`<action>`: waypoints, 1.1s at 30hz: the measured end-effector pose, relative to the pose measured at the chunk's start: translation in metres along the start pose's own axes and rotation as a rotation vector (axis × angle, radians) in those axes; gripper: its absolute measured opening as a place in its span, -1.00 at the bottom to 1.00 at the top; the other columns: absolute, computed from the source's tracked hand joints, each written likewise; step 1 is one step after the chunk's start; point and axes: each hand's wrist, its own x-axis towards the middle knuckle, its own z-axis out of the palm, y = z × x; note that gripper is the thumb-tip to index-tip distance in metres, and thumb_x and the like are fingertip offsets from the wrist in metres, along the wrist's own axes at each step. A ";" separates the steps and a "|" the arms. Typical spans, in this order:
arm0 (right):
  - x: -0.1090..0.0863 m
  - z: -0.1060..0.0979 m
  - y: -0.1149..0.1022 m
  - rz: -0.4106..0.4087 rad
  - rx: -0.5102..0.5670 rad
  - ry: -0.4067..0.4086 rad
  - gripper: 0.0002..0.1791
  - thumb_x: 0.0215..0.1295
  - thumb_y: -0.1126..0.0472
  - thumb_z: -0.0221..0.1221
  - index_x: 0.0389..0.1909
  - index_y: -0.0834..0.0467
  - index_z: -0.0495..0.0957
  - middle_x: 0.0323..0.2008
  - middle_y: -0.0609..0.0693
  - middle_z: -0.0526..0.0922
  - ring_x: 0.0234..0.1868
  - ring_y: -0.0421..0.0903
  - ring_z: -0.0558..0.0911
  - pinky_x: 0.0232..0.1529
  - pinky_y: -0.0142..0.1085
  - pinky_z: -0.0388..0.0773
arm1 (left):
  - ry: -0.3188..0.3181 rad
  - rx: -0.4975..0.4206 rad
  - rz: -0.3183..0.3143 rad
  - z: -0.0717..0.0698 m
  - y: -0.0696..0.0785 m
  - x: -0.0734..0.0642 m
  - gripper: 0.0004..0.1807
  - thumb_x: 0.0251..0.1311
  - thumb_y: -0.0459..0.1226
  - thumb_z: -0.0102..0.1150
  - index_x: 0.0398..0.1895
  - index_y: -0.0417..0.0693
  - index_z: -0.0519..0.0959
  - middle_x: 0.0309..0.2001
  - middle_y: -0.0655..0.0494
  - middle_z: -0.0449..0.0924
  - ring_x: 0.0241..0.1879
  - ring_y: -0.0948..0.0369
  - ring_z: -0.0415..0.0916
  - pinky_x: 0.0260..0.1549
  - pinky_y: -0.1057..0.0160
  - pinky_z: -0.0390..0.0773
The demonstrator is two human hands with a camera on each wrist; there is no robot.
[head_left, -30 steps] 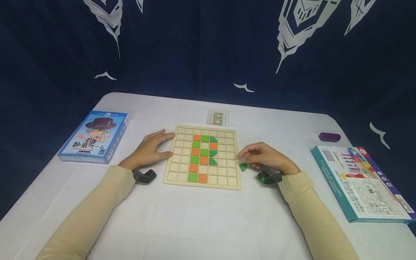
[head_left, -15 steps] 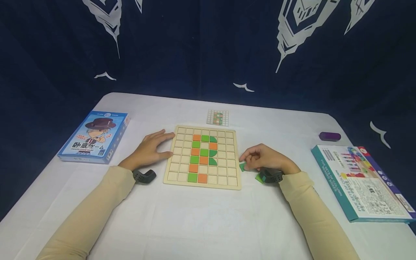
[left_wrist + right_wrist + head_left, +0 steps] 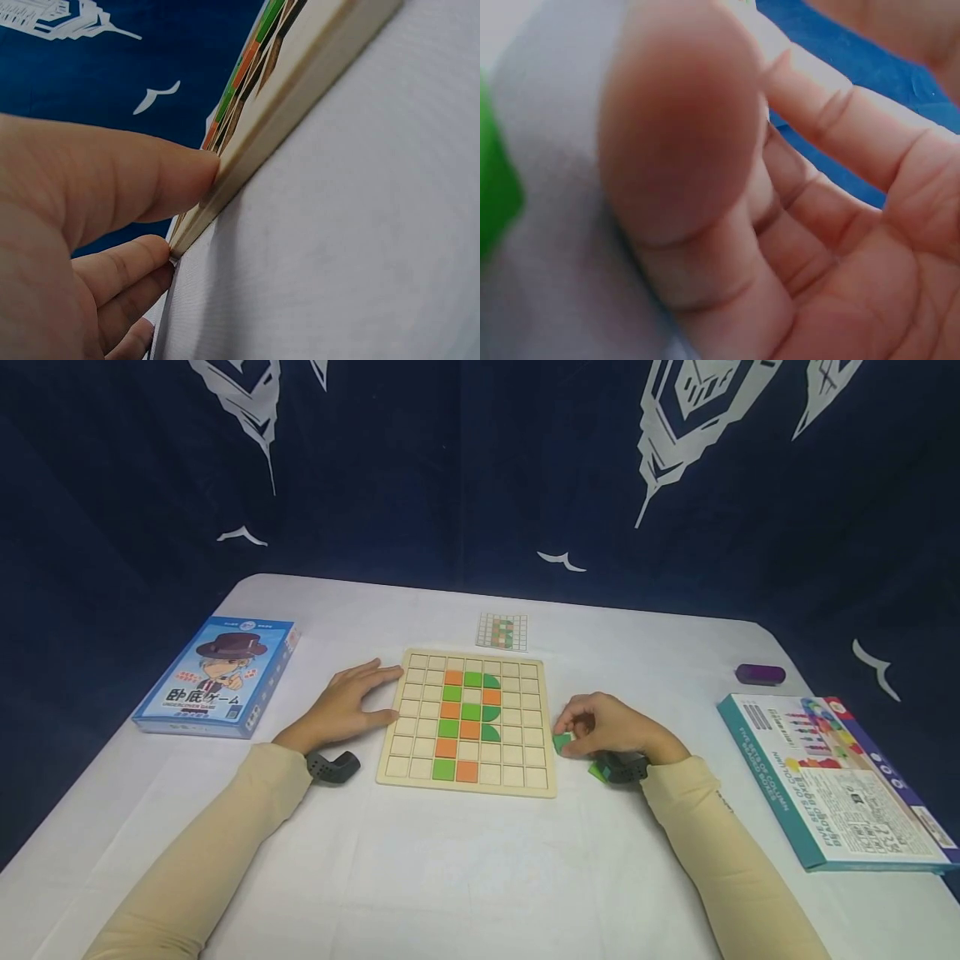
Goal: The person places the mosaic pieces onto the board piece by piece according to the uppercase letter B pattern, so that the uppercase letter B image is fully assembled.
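Note:
A wooden grid board [image 3: 517,781] holds orange and green square tiles and several dark green rounded pieces. My left hand [image 3: 341,706] rests at its left side, thumb and fingertips touching the edge; in the left wrist view the thumb [image 3: 165,176] presses the board's side [image 3: 247,161]. Right of the board, my right hand [image 3: 611,727] pinches a green tile [image 3: 562,742] between thumb and forefinger. In the right wrist view the thumb [image 3: 682,127] hides that tile. Another green piece [image 3: 597,772] lies under the right wrist.
A small pattern card [image 3: 502,632] lies behind the board. At the left is a blue game box [image 3: 217,677]; at the right a teal-edged box [image 3: 832,785] and a purple cylinder [image 3: 761,675]. A white cloth [image 3: 450,877] covers the table.
My right fingers have come down around the green tile, which has turned and now sits between thumb and forefinger. The left hand and board have stayed put.

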 end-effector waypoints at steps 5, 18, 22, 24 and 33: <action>-0.001 -0.001 0.002 0.027 -0.015 0.071 -0.78 0.17 0.46 0.44 -0.15 0.33 0.72 -0.35 0.00 0.65 -0.35 -0.18 0.56 -0.26 -0.39 0.54 | 0.000 -0.005 0.002 0.001 -0.001 0.000 -0.19 0.38 -0.12 0.33 0.64 -0.15 0.34 0.65 -0.18 0.25 0.70 -0.18 -0.04 0.66 -0.26 -0.15; 0.001 -0.002 -0.008 0.187 0.288 0.147 -0.60 0.29 0.47 0.39 0.08 0.59 0.59 -0.36 -0.01 0.73 -0.33 -0.21 0.75 -0.17 -0.37 0.77 | -0.006 -0.008 -0.008 0.000 0.001 0.001 -0.18 0.38 -0.11 0.33 0.65 -0.13 0.33 0.66 -0.16 0.24 0.71 -0.17 -0.05 0.66 -0.28 -0.16; 0.003 0.000 -0.013 0.198 0.395 0.117 -0.61 0.40 0.49 0.28 0.16 0.64 0.54 -0.26 0.05 0.83 -0.23 -0.21 0.82 -0.09 -0.33 0.80 | -0.005 -0.008 -0.004 -0.001 0.001 0.001 -0.18 0.37 -0.11 0.33 0.65 -0.13 0.34 0.66 -0.17 0.24 0.71 -0.17 -0.05 0.66 -0.27 -0.16; 0.004 0.002 -0.017 0.207 0.448 0.097 -0.62 0.44 0.49 0.23 0.19 0.64 0.52 -0.22 0.08 0.85 -0.19 -0.19 0.84 -0.06 -0.31 0.80 | -0.005 -0.008 -0.003 -0.001 0.001 0.001 -0.18 0.37 -0.11 0.33 0.65 -0.14 0.34 0.66 -0.17 0.24 0.71 -0.17 -0.05 0.66 -0.26 -0.16; 0.013 0.023 -0.032 0.217 0.610 -0.011 -0.69 0.48 0.53 0.09 0.14 0.60 0.53 -0.22 0.04 0.82 -0.17 -0.18 0.84 -0.04 -0.36 0.78 | -0.007 -0.009 -0.007 -0.001 -0.001 0.001 -0.19 0.38 -0.11 0.33 0.65 -0.13 0.33 0.66 -0.18 0.22 0.71 -0.18 -0.06 0.66 -0.27 -0.17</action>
